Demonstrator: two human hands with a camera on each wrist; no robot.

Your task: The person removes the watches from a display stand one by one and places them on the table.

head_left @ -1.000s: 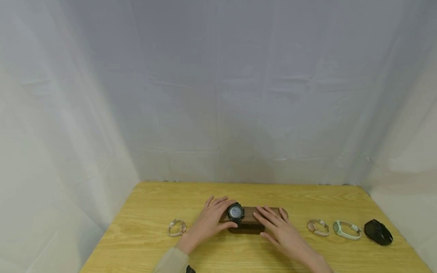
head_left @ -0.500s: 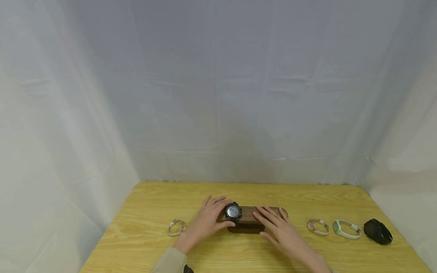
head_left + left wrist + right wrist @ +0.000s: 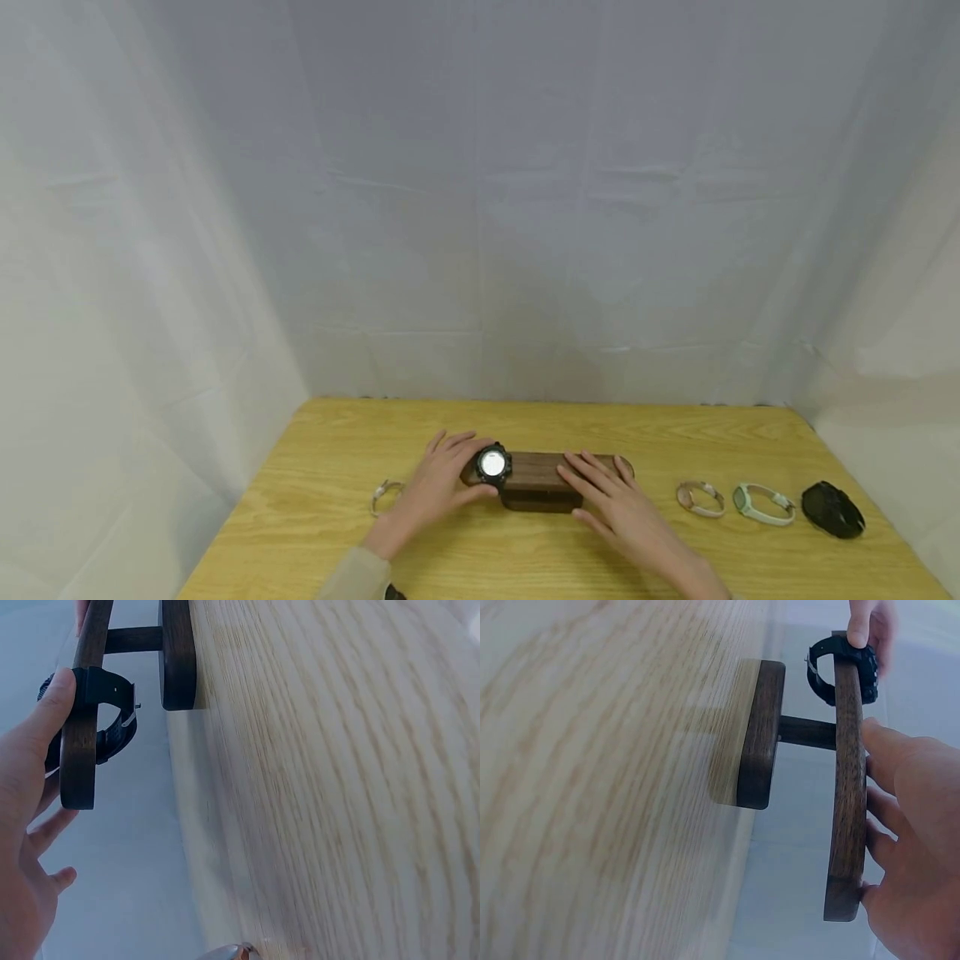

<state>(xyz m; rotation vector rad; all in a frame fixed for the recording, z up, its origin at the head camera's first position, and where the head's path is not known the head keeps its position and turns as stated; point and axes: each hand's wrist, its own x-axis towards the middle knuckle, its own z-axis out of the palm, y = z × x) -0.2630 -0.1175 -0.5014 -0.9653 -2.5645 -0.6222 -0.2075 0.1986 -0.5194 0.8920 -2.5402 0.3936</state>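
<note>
A black wristwatch (image 3: 492, 463) with a round, brightly reflecting face is looped around the left end of a dark wooden watch stand (image 3: 536, 472). My left hand (image 3: 441, 483) holds the watch between thumb and index finger, the other fingers spread beyond it. In the left wrist view, the buckled strap (image 3: 118, 724) hangs below the crossbar, off the table. My right hand (image 3: 611, 504) rests on the right part of the crossbar with fingers extended. The right wrist view has these fingertips on the bar's upper face, and a short post joins the bar to its base (image 3: 761, 739).
On the wooden table (image 3: 315, 475), a pale-strapped watch (image 3: 384, 497) lies left, partly behind my left forearm. To the right are another pale watch (image 3: 701, 498), a mint-green watch (image 3: 763, 504) and a black object (image 3: 832, 510). White curtains (image 3: 480, 208) enclose the table.
My left hand has slid the black watch leftward along the crossbar to near its end. Its face now looks bright white. My right hand has stayed in place on the bar.
</note>
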